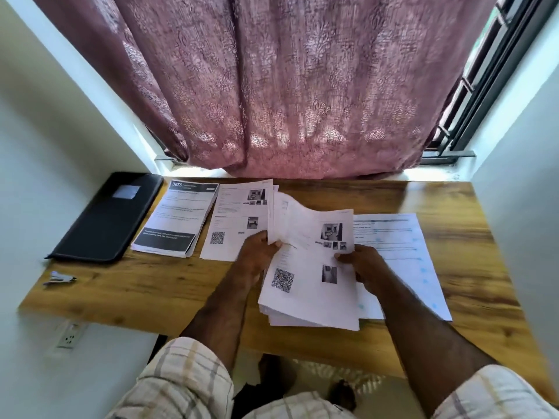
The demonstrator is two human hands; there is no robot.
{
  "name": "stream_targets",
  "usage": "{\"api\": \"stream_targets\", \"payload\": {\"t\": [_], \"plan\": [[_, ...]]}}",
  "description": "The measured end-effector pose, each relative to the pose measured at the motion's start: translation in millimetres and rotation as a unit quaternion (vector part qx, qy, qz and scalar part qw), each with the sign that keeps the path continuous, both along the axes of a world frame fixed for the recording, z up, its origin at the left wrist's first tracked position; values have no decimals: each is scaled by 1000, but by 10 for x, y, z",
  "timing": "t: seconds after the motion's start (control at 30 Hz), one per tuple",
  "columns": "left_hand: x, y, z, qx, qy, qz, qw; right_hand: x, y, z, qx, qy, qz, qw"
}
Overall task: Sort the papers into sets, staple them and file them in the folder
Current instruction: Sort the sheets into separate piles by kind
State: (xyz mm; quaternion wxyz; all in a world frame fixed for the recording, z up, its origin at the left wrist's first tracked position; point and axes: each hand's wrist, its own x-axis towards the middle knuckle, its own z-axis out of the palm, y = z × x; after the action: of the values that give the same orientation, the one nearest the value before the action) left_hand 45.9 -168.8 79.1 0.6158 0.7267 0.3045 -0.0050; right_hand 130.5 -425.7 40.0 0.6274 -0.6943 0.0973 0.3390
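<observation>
A thick stack of printed papers (305,300) lies near the front of the wooden desk (169,285). My left hand (257,255) pinches the lifted top sheet (305,228) at its left edge. My right hand (366,267) grips the stack's right side, thumb on top. Three sorted piles lie flat: one with black header bands (177,219), one with photos and a QR code (234,222), one with blue marks (402,255) on the right. A black folder (109,216) lies shut at the far left. A small silver stapler (59,278) sits near the desk's left front edge.
A pink curtain (287,86) hangs over the window behind the desk, reaching its back edge. White walls close in on both sides. A wall socket (69,335) sits below the desk's left end. Bare wood shows at the desk's right end.
</observation>
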Motion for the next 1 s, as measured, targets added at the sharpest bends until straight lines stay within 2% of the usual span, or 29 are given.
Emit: {"api": "stream_targets", "payload": {"t": [0.07,0.2,0.27,0.37,0.47,0.57,0.63,0.73,0.9,1.0], "plan": [[71,-55,189,-20,-46,-27,998,0,-42,141,76,4,-28,997],[327,-205,516,-136,-125,-57,981,89,-236,336,190,54,-56,979],[448,-287,582,-165,-133,-59,975,120,-360,388,195,44,-69,977],[536,-440,469,-174,-96,-44,979,154,-598,470,203,9,-88,975],[489,-620,251,-178,-56,-52,981,171,-813,465,130,-14,-69,989],[347,-634,32,-118,-7,-54,992,94,-873,354,5,-9,-17,1000],[218,-554,-46,-34,43,-59,997,1,-791,232,-25,1,5,1000],[33,-362,-203,118,134,-52,983,-126,-544,67,-62,-14,40,997],[-120,-263,-366,217,241,-33,945,-259,-169,-34,-150,-79,104,980],[-90,-322,-393,227,257,-3,939,-282,-89,-76,-209,-104,121,965]]}}
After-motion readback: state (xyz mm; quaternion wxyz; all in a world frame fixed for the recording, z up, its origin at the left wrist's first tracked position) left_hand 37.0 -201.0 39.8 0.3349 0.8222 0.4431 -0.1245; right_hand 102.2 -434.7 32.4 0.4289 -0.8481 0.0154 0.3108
